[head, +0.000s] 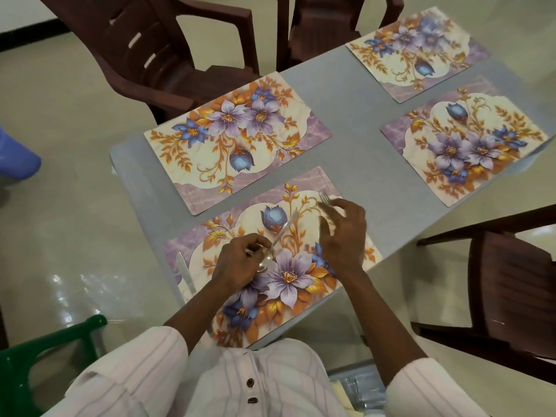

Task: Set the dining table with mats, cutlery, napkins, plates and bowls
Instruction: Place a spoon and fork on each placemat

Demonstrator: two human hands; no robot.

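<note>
Over the near mat (296, 299) the right hand (343, 236) pinches a fork (324, 198), tines pointing away toward the mat's far edge — the left hand (237, 261) grips a spoon (281, 236), handle slanting up-right toward the fork.

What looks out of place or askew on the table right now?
Nothing stands out. The mats lie flat on the table, no spill or damage visible. A knife lies along the near mat's left edge; the left hand holds a spoon and the right hand a fork above that mat.
</note>
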